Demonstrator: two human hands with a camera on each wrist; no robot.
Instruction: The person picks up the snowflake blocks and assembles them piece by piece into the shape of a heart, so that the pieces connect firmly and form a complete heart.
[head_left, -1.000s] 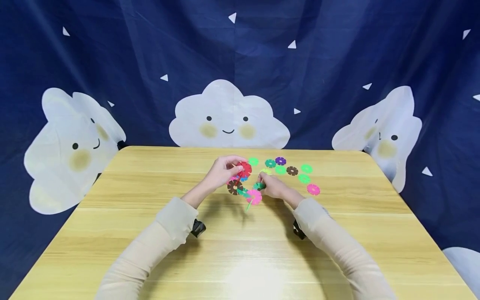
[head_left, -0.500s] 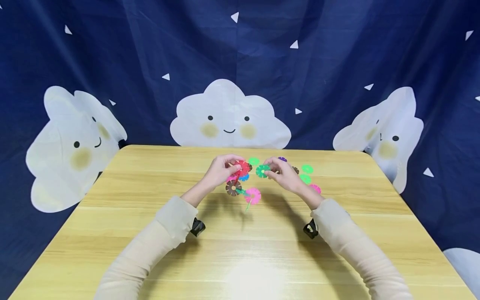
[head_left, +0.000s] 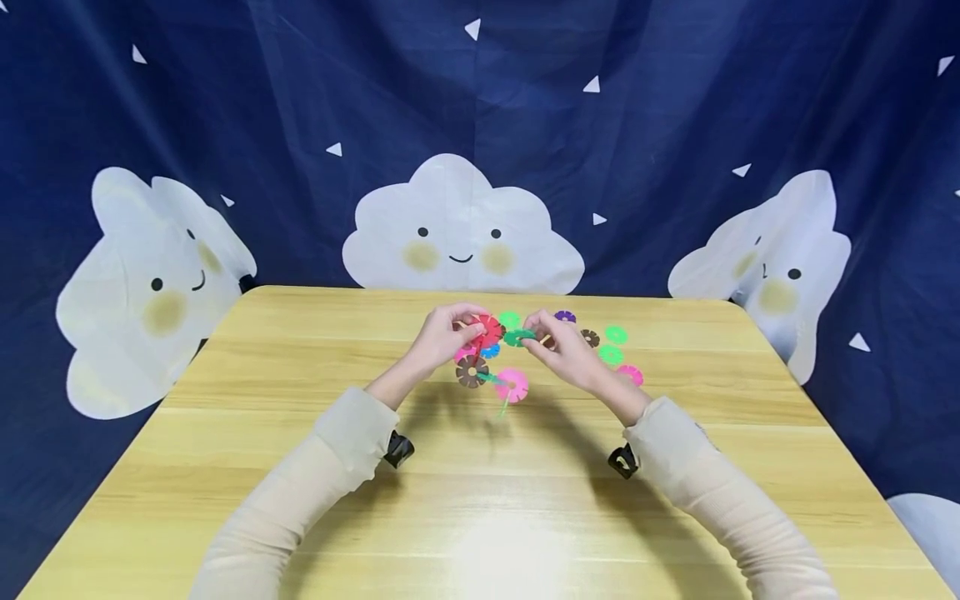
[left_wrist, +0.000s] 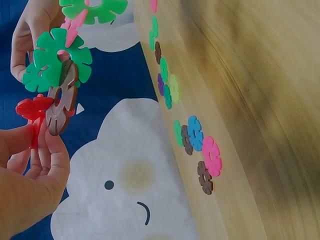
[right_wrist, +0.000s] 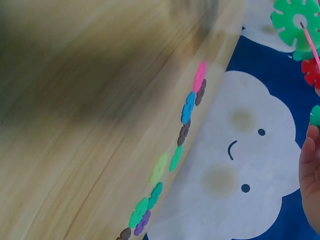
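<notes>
In the head view my left hand (head_left: 441,340) pinches a red notched plastic disc (head_left: 489,330). A string of interlocked discs hangs from it: a brown disc (head_left: 472,372), a green one and a pink disc (head_left: 513,386), with a light green one seen edge-on below. My right hand (head_left: 567,353) holds a green disc (head_left: 517,337) between thumb and fingers, tilted nearly edge-on, close to the red disc's right side. Whether the two touch is hard to tell. In the left wrist view, the chain's brown disc (left_wrist: 61,105) slots into a green disc (left_wrist: 62,56).
Loose discs lie on the wooden table (head_left: 420,517) beyond the hands, among them a purple disc (head_left: 565,317), a blue disc (left_wrist: 195,133) and a yellow-green disc (right_wrist: 159,169). A dark blue curtain (head_left: 637,125) with clouds hangs behind the table.
My right hand has risen from beside the pink disc with the green disc, then turned that disc from face-on to nearly edge-on near the red one. The left hand stays almost in place.
</notes>
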